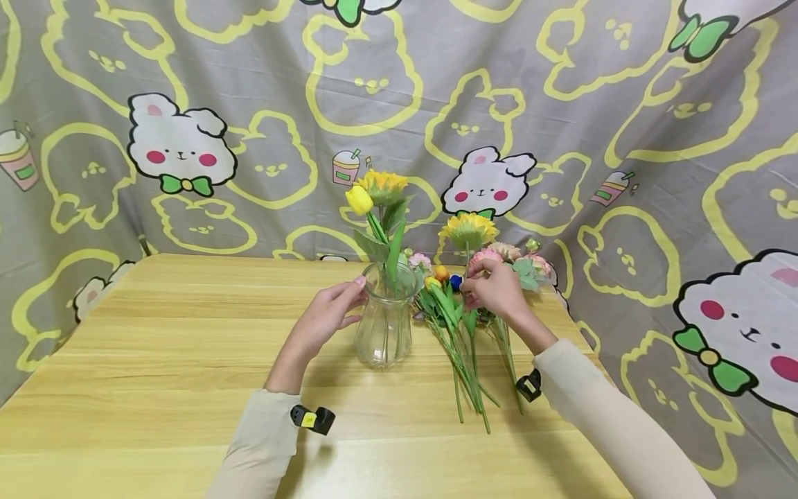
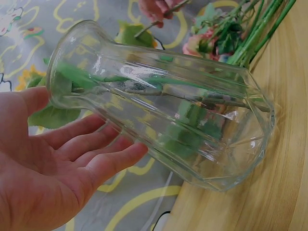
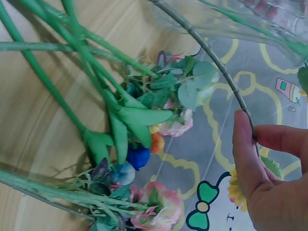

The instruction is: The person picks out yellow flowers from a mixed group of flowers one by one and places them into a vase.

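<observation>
A clear glass vase (image 1: 383,333) stands upright on the table, holding a yellow tulip (image 1: 359,199) and a sunflower (image 1: 382,186). My left hand (image 1: 327,312) is at the vase's left side, thumb by the rim. In the left wrist view its fingers (image 2: 118,161) extend fairly straight along the glass (image 2: 192,120). Right of the vase, my right hand (image 1: 495,287) pinches the stem (image 3: 216,62) of a second sunflower (image 1: 469,231) between thumb and fingers. That bloom is raised above the flowers lying on the table; the right wrist view shows only part of it, behind the hand.
Several artificial flowers lie right of the vase, among them a yellow tulip (image 1: 433,283), an orange tulip (image 1: 441,273), a blue tulip (image 3: 138,156) and pink blooms (image 3: 159,207). Their green stems (image 1: 474,388) reach toward the front. A patterned curtain (image 1: 262,83) hangs behind the wooden table (image 1: 187,360).
</observation>
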`<state>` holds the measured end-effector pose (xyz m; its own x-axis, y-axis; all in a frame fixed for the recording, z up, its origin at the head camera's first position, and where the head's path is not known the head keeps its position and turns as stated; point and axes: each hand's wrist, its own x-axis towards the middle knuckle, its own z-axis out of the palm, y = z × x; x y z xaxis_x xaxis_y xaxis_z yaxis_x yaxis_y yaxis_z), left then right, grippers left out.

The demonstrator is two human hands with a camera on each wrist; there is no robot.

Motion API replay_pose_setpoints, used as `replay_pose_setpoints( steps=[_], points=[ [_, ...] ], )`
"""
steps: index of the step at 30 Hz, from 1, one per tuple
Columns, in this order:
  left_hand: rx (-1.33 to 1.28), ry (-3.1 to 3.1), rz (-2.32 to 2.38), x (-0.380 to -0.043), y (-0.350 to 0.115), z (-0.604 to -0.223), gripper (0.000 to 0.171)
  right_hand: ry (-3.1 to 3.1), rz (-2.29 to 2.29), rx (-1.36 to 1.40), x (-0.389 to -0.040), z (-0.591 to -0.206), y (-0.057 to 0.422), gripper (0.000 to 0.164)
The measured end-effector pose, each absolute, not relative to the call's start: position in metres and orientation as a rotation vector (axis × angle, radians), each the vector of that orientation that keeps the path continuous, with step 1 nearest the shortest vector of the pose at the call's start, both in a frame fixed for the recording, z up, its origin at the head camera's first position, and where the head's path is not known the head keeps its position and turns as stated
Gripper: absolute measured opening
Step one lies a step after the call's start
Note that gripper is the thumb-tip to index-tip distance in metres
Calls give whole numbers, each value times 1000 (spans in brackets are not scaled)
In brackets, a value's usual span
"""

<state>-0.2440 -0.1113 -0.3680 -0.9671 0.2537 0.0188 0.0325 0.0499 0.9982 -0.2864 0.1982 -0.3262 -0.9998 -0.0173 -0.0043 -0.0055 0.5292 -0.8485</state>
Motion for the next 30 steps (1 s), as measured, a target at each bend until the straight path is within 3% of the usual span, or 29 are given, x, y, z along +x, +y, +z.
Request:
replay_pose_setpoints(
  steps=[30],
  points=[
    [303,2156,2034,-243,-111,-368,68,2568,-1969,76,-289,-287,197,14]
  ],
)
